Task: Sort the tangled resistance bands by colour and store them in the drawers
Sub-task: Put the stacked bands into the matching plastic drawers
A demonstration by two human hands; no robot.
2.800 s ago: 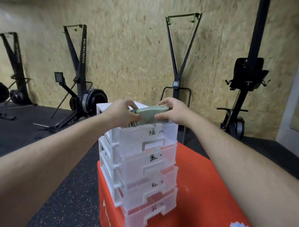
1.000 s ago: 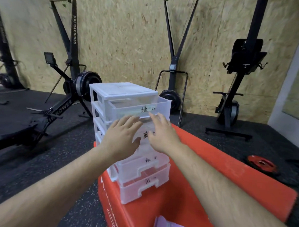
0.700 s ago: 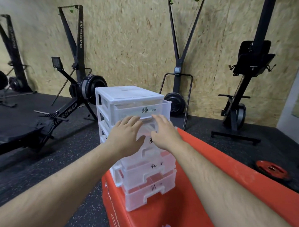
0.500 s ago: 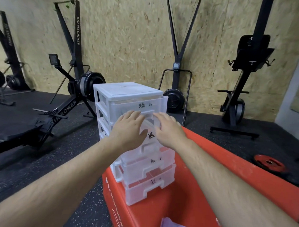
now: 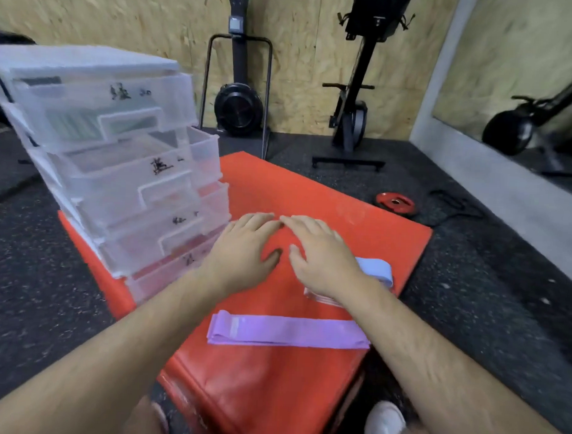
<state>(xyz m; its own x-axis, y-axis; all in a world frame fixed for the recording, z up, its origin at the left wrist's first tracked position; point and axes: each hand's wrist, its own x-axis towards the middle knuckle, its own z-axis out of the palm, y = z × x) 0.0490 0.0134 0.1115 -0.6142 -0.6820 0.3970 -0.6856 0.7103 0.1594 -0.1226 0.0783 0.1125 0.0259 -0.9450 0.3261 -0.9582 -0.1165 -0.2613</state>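
Observation:
A clear plastic drawer unit [image 5: 116, 163] with several labelled drawers stands at the left of a red mat-covered box [image 5: 312, 191]. Green bands show through the top drawer [image 5: 96, 110]. A purple band [image 5: 286, 331] lies flat near me. A pale blue band [image 5: 375, 270] and a pink band [image 5: 320, 297] lie partly hidden under my right wrist. My left hand [image 5: 244, 251] and my right hand [image 5: 319, 254] hover side by side over the red surface, fingers spread and holding nothing.
A red weight plate [image 5: 395, 202] lies on the dark rubber floor to the right. Exercise machines [image 5: 355, 88] stand against the chipboard wall. My white shoe [image 5: 383, 424] shows at the bottom edge.
The green band went into the top drawer, which is now pushed in. Both hands have left the drawer fronts and come down over the red surface; my view has dropped to the bands.

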